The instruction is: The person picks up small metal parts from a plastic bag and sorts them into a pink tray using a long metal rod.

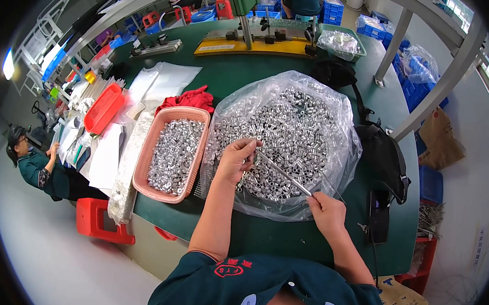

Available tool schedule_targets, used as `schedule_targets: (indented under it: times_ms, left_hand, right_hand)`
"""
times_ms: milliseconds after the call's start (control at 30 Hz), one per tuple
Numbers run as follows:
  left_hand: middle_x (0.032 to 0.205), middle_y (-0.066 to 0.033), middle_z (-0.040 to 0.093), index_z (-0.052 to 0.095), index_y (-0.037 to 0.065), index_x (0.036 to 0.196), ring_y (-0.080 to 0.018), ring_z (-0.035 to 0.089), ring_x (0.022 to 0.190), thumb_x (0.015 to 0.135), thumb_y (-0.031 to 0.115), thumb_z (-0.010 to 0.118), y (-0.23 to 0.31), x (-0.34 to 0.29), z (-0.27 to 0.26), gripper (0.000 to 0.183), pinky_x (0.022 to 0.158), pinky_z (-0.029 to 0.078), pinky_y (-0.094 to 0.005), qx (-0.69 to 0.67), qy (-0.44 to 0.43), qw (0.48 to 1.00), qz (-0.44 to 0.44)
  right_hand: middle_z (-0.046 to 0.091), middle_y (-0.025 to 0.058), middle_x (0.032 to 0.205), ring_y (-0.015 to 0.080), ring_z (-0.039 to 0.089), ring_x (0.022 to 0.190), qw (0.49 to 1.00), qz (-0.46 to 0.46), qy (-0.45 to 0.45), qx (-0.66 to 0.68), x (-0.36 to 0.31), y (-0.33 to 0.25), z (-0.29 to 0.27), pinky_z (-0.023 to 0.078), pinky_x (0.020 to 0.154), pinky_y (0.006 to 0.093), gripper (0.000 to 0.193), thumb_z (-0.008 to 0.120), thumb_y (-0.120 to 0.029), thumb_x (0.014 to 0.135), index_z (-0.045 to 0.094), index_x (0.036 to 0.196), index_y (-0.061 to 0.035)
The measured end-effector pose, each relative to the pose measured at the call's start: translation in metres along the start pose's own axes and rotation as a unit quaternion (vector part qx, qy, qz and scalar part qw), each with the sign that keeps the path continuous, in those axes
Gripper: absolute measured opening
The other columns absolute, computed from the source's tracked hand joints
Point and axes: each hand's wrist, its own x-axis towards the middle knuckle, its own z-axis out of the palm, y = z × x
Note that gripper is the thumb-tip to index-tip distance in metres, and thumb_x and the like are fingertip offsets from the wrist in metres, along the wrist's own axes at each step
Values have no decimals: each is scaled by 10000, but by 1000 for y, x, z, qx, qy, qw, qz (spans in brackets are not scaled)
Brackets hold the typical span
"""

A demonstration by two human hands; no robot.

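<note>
On a dark green surface (275, 234), a person seen from above holds a slim, shiny metal rod (284, 173) over a wide, opened clear plastic bag (344, 121) heaped with small silvery metal pieces (297, 122). The rod slants down from left to right, in front of the torso, between the two hands. The right grip (329, 215) is closed around its lower end. The left grip (236, 160) has its fingers curled in at the upper end; whether they pinch the rod itself or a small piece cannot be told.

Left of the bag, close beside it, stands a pink plastic basket (156, 193) with more such pieces, and a red cloth (188, 99) lies behind it. A black bag (385, 156) sits to the right.

Some things could go wrong. If the right hold loosens, the rod may tilt and drop among the pieces. If the left fingertips slip, anything pinched there would likely be lost in the heap. The left forearm is near the basket, so a sideways swing might knock it. A sleeve or wrist catching the loose plastic could pull pieces out onto the surface.
</note>
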Motion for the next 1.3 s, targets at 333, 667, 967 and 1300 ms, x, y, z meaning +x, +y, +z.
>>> schedule_targets:
  times_ms: [333,667,967,1300]
  left_hand:
    - [515,21,433,597,-1,878,-44,295,374,883,267,571,-2,2,-8,269,354,188,-199,-41,-39,998,-28]
    - [526,20,416,581,0,1050,-64,277,369,899,286,540,-4,2,3,326,377,227,-213,-120,-92,989,11]
    - [547,15,429,586,9,1004,-60,286,369,893,253,557,-30,4,26,270,360,222,-210,-89,46,995,16]
    - [582,39,400,560,-16,1107,-17,313,440,887,179,561,-25,-13,57,295,381,196,-168,105,-165,966,-169]
  right_hand:
    - [516,123,558,302,520,501,999,17,-32,22,-1,-6,1,391,470,354,159,638,-228,805,608,776,-74]
    - [469,128,554,181,454,495,960,132,-142,204,-1,15,12,373,497,305,167,594,-228,840,629,812,-68]
    - [446,116,553,146,433,495,993,65,-28,95,-5,2,15,369,495,297,174,615,-218,836,604,827,-45]
    - [454,-21,591,63,407,560,924,210,-132,292,2,3,8,342,524,223,209,535,-189,884,603,789,-16]
